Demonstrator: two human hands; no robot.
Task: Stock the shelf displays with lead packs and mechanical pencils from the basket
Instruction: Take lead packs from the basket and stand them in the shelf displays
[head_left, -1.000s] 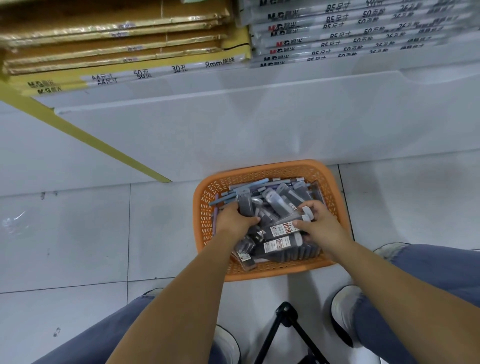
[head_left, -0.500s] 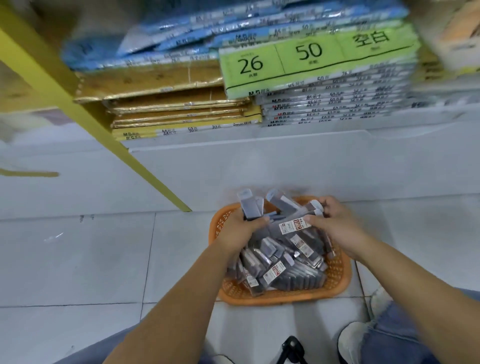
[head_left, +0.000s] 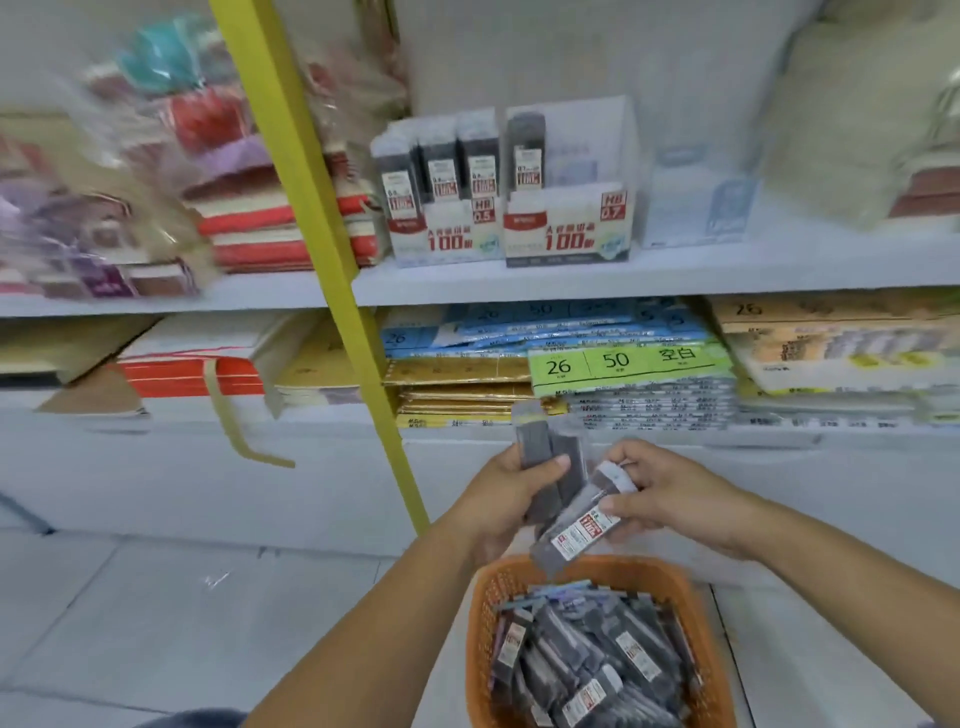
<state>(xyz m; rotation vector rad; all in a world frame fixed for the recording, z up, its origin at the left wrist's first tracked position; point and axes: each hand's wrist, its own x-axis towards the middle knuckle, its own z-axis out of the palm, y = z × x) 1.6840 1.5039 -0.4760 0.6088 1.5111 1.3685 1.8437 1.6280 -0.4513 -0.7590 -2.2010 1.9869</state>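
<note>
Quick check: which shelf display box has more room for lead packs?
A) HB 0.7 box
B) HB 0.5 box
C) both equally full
A: the HB 0.7 box shows one lead pack at its left end, the HB 0.5 box three across.

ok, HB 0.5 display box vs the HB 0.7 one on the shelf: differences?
Fill: the HB 0.5 display box shows three lead packs across its front; the HB 0.7 display box shows one, at its left.
Label: 0.5 on one, 0.7 on the other.
Place: the 0.5 box stands left of the 0.7 box.
Shared: white boxes, red 100 print, same shelf.
</note>
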